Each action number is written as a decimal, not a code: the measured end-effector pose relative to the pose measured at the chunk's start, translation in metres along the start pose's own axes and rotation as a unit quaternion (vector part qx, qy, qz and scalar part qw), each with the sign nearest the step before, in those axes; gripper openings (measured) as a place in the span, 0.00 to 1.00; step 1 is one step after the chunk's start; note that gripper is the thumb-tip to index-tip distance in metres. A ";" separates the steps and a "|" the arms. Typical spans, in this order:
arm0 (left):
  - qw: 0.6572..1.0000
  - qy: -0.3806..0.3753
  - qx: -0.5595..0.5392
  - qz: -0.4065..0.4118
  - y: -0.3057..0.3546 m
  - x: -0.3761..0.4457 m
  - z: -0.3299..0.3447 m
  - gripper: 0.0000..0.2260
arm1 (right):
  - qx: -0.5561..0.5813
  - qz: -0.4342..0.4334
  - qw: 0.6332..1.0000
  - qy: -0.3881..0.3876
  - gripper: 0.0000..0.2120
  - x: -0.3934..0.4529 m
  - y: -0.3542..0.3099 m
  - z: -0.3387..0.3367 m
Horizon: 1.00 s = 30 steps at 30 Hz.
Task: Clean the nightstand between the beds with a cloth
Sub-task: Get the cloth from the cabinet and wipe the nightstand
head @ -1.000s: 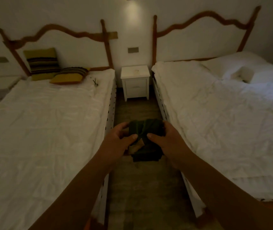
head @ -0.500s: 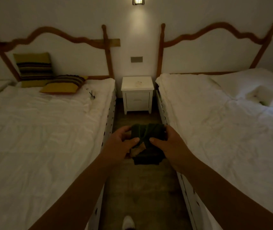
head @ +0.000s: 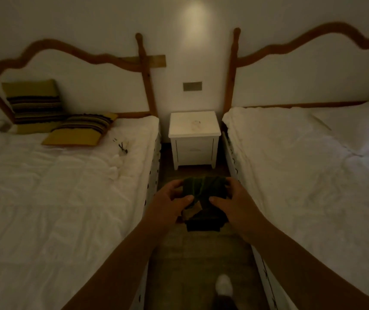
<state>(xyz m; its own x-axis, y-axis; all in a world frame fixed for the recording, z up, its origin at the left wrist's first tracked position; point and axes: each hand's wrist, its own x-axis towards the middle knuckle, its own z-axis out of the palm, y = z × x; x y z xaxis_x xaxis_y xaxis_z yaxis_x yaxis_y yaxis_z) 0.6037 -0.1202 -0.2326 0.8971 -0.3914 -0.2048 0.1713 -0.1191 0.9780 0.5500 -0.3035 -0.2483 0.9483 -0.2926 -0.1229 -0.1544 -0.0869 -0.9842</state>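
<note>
A dark green folded cloth [head: 203, 189] is held in front of me over the aisle. My left hand [head: 168, 203] grips its left edge, thumb on top. My right hand [head: 235, 203] grips its right edge the same way. The cloth's lower part hangs dark between my wrists, with a small tan patch showing. The white nightstand [head: 194, 125] stands ahead against the wall between the two beds, well beyond my hands. A faint smudge or small pale thing lies on its top.
A white bed [head: 56, 186] flanks the narrow wooden-floor aisle on the left, another white bed [head: 313, 175] on the right. Two striped yellow cushions [head: 80, 128] and a small dark item [head: 122, 148] lie on the left bed. My white shoe [head: 224, 286] is on the floor below.
I have moved forward along the aisle, so the nightstand looks nearer and larger. Both hands still hold the cloth the same way.
</note>
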 end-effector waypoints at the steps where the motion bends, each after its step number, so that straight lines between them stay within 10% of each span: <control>1: 1.000 0.006 0.010 -0.001 0.000 0.023 0.002 0.17 | -0.006 -0.001 1.000 -0.005 0.22 0.024 0.003 -0.004; 30: 0.999 0.008 -0.028 -0.033 0.068 0.619 -0.052 0.18 | -0.070 0.009 0.997 0.015 0.23 0.619 -0.036 -0.016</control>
<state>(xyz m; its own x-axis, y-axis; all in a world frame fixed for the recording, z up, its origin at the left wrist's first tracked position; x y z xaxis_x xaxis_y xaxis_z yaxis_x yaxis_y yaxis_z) 1.1923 -0.3230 -0.2911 0.8896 -0.3701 -0.2678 0.2514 -0.0928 0.9634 1.1377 -0.4967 -0.2869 0.9365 -0.3243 -0.1337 -0.2098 -0.2125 -0.9544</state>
